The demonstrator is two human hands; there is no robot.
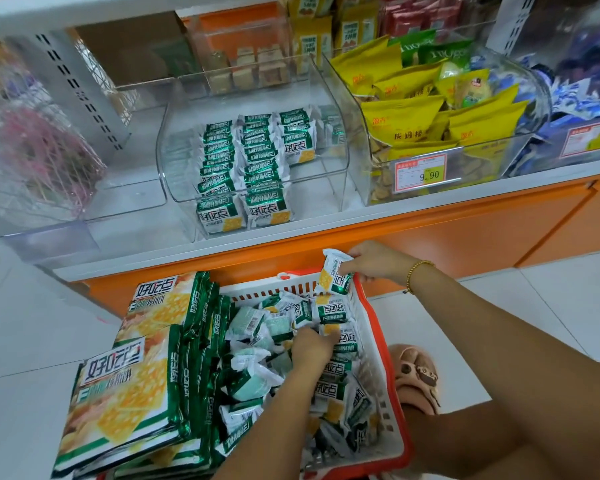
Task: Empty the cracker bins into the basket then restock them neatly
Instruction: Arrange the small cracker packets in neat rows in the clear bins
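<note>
The right hand (371, 261) pinches one green cracker packet (335, 271) above the far rim of the red-and-white basket (253, 289), while the left hand (312, 348) digs into its loose packets (257, 341), its grip hidden, below the part-filled clear bin (174, 168).

White tiled floor (32, 323), orange cabinet base (465, 237), white shelf ledge (146, 244), perforated grey uprights (80, 88).
</note>
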